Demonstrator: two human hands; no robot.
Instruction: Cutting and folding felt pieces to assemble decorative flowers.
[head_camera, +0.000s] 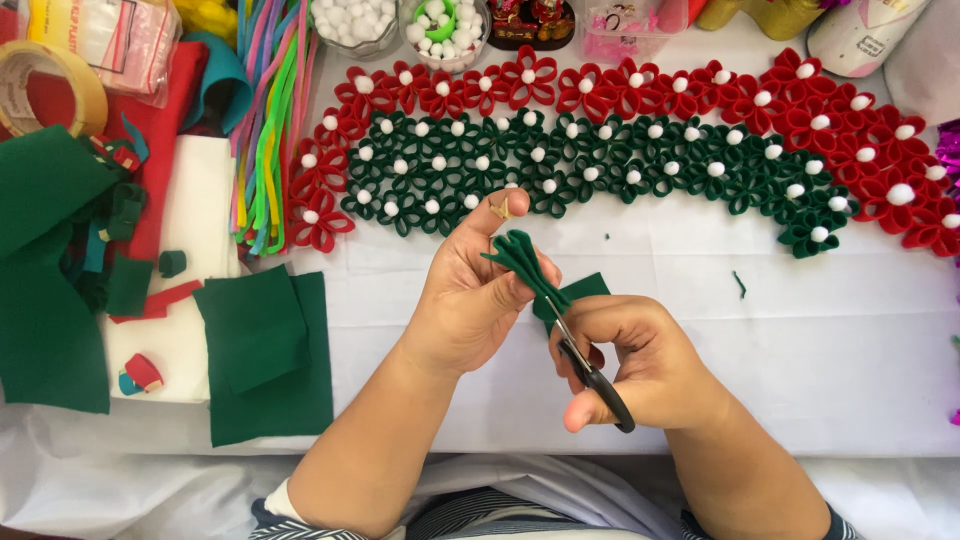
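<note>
Head view, looking down at a white-covered craft table (850, 350): the left hand (470, 290) pinches a folded green felt piece (522, 258) between thumb and fingers, its looped petals pointing up and away from the person. The right hand (640, 360) is closed through the handles of small black scissors (590, 365), whose blades run up and left, meeting the felt at its lower end just beside the left fingertips. The felt's long axis lies on the same diagonal as the blades, and both hands touch or nearly touch at the work; the left one carries the piece.

Beyond the hands lies a long band of red and green felt flowers (620, 140) with white pompom centres. At the far edge stand two clear jars: one jar of white pompoms (350, 22), and a second jar (440, 28) holding white pompoms with something green among them. Flat green felt sheets (265, 350) lie to the left, near coloured pipe cleaners (270, 110) and a tape roll (50, 85).
</note>
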